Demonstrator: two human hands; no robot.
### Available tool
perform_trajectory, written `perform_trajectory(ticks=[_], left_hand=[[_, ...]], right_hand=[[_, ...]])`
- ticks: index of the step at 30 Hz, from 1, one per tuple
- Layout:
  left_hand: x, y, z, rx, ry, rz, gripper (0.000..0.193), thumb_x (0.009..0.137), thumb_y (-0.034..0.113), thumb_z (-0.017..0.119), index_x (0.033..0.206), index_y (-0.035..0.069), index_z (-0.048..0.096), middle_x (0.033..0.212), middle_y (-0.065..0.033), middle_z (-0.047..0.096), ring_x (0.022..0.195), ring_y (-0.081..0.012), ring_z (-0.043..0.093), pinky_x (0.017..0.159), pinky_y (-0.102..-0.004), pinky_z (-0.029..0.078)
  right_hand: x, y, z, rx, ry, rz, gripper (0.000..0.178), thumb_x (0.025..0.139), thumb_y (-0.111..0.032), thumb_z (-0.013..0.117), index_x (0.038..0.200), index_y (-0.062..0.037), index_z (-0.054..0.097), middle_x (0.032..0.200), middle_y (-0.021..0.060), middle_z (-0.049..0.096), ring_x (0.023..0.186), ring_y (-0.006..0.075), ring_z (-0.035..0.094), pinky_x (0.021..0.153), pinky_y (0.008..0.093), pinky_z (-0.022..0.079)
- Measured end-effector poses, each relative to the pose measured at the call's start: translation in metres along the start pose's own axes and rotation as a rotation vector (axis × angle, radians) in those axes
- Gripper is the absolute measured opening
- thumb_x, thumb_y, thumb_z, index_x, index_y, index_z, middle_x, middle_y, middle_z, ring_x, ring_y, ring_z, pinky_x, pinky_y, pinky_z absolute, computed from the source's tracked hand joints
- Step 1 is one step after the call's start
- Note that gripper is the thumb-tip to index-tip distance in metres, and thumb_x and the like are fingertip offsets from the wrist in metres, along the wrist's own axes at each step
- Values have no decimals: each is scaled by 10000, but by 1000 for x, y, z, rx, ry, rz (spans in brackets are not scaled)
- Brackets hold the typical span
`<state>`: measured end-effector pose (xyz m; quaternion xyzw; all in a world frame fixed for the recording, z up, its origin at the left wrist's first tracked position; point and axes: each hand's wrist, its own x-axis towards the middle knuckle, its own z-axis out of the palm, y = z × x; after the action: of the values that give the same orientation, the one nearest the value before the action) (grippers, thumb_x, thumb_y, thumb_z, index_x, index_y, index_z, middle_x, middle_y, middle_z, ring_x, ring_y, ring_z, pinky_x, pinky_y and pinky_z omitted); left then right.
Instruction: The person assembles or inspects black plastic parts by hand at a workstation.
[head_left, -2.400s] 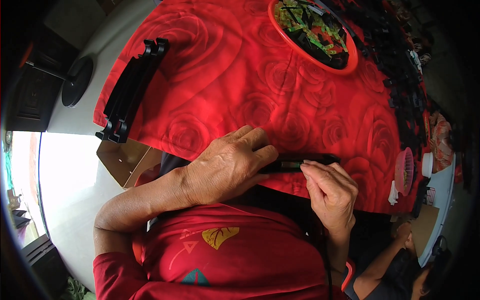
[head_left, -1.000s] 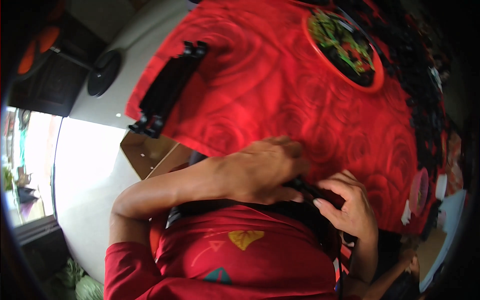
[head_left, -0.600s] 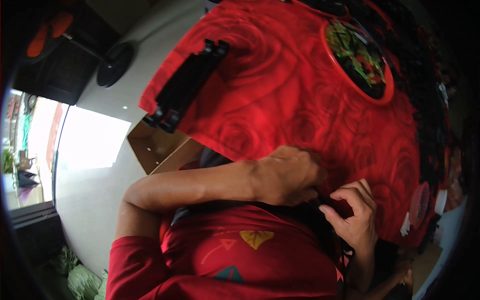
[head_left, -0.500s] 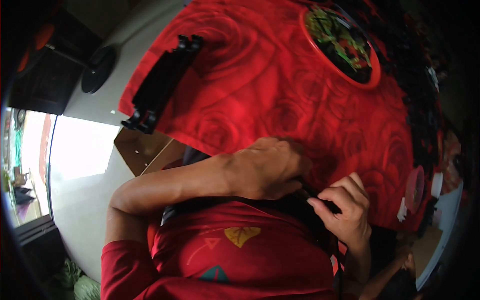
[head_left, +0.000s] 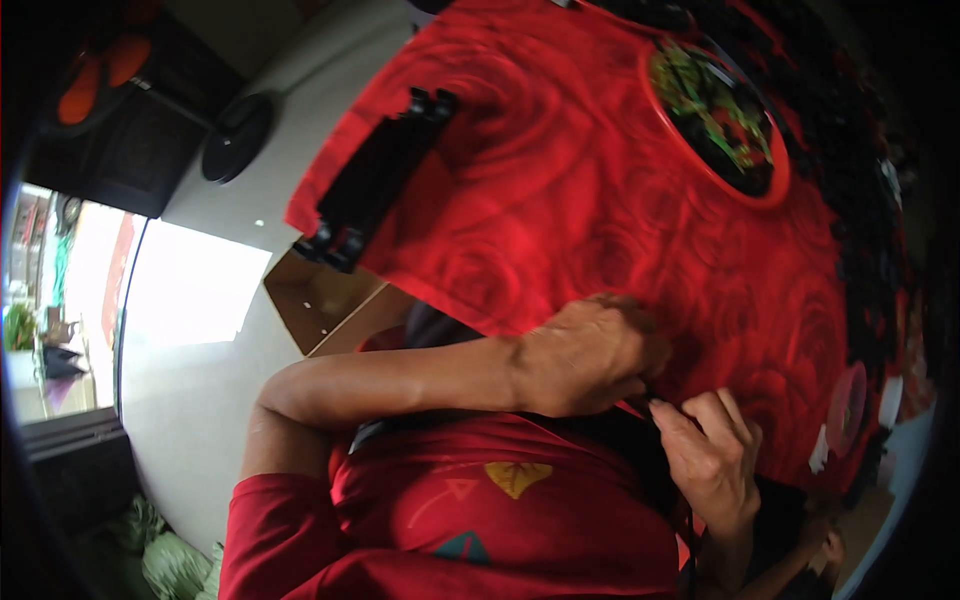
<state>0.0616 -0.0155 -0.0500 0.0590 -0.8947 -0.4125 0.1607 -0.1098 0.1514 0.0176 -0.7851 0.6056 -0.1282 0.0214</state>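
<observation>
Red-rimmed bowl [head_left: 775, 185] holds mixed parts; both hands [head_left: 590, 355] pinch one black strip [head_left: 650, 403]

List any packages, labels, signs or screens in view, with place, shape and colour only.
Cardboard box: open, brown, on the floor below the red cloth's left edge.
White tags or slips: small, at the cloth's right edge near a round pink dish; too blurred to tell more.
No screens or signs show.
</observation>
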Motion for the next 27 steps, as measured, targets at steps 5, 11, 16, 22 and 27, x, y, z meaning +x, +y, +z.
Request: perform_trajectory(ticks=[5, 11, 16, 22, 27], left_hand=[[-20, 10, -27, 29, 198, -16, 268, 903, 260, 781, 1056, 62, 687, 1032, -136, 654, 1021, -360, 632, 921, -469, 529], [-96, 6, -109, 823, 595, -512, 280, 870, 196, 816, 1095, 50, 734, 1065, -140, 657, 1045, -369, 628, 901, -468, 531], [-131, -20, -110, 946, 644, -646, 274, 866, 181, 786, 1085, 44, 691, 1029, -148, 587, 999, -343, 585, 827, -458, 525], [-122, -20, -96, 834, 637, -460, 160, 856, 94, 776, 1007, 79, 725, 968, -89, 618, 918, -318, 586, 747, -425, 526], [-112, 8, -63, 701, 449, -138, 272, 780, 87, 784, 1048, 78, 740, 915, -59, 590, 834, -247, 576, 671, -363, 510]], right_hand=[[7, -4, -3, -157, -22, 10, 217, 823, -6, 772, 1029, -70, 782, 812, 55, 557, 711, 217, 580, 492, 360, 443], [7, 0, 3, -20, -23, 97, 288, 759, -150, 863, 1017, -50, 784, 941, 100, 633, 779, 285, 602, 568, 415, 487], [0, 1, 21, -71, 70, 103, 287, 796, -99, 848, 1056, -21, 754, 1018, 123, 653, 847, 304, 631, 632, 417, 522], [-13, 53, 24, -179, 200, 249, 248, 869, -54, 774, 1092, 47, 737, 1047, 172, 656, 924, 358, 632, 785, 452, 532], [-20, 70, 32, -151, 174, 346, 254, 904, -60, 765, 1125, 59, 733, 1122, 178, 669, 1025, 356, 650, 871, 458, 544]])
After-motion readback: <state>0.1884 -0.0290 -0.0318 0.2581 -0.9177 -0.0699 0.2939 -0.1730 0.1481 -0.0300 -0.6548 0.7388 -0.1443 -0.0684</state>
